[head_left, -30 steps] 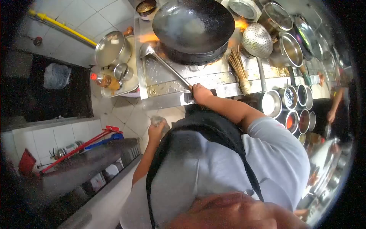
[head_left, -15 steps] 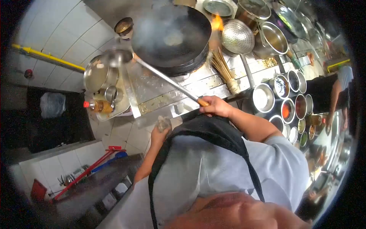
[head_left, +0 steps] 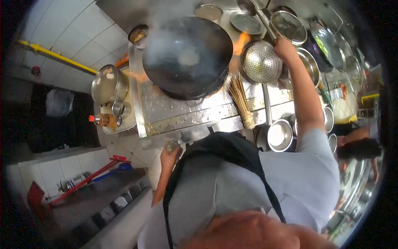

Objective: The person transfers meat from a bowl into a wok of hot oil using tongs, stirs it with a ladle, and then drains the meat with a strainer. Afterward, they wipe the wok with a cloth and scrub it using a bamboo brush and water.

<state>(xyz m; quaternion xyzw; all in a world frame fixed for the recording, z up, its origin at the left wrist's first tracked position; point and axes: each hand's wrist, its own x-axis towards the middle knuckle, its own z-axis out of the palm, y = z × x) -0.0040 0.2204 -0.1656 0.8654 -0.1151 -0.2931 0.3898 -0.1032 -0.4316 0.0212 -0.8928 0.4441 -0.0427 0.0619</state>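
Observation:
My right hand (head_left: 285, 49) is closed round the handle of a ladle (head_left: 265, 21), reaching over the far right of the stove. The ladle's bowl points away toward the back wall. Just below and left of that hand lies a perforated strainer (head_left: 262, 61) with a long handle. My left hand (head_left: 168, 157) hangs by the stove's front edge, closed on a crumpled greyish cloth (head_left: 171, 145). A large black wok (head_left: 188, 58) sits on the burner, smoking, with a pale patch at its bottom. Flame shows at its right side and lower left.
A bamboo brush (head_left: 239, 97) lies right of the wok. On the left stand a metal pot (head_left: 108, 85) and a red-capped bottle (head_left: 105, 120). Metal containers (head_left: 280, 135) are at the right, where another person's arm (head_left: 358, 135) shows. A red-handled tool (head_left: 87, 180) leans at lower left.
My right hand has moved up and right with the ladle, from the stove's front to beside the strainer. The ladle's bowl swung from the left to the back. My left hand still grips the cloth.

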